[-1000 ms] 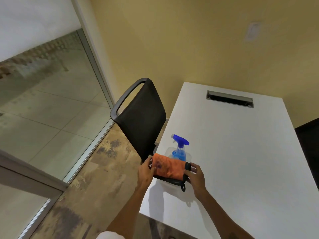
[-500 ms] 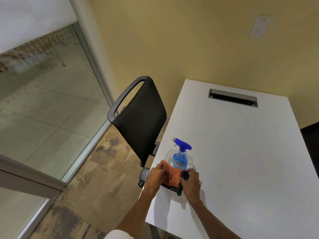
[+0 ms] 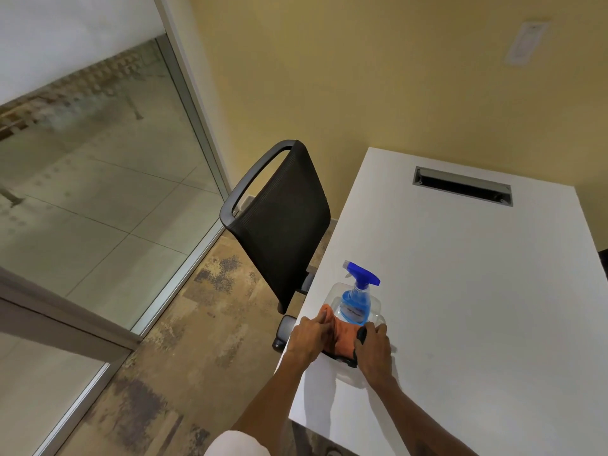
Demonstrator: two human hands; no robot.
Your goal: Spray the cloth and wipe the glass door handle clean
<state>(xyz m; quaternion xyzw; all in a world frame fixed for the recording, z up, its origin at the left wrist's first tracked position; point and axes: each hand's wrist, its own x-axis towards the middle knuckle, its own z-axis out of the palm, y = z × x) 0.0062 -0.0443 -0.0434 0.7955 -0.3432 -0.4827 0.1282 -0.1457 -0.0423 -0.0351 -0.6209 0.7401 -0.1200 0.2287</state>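
An orange cloth with a black edge lies bunched on the white table near its left edge. My left hand presses on the cloth's left side and my right hand grips its right side. Right behind the cloth stands a clear spray bottle with blue liquid and a blue trigger head. Most of the cloth is hidden under my hands. No door handle shows in the view.
A black mesh office chair stands against the table's left edge. A glass wall with a metal frame runs along the left. A cable slot is set in the table's far end. Yellow wall behind.
My two hands have come closer together, folding the spread orange cloth into a smaller bundle just in front of the spray bottle.
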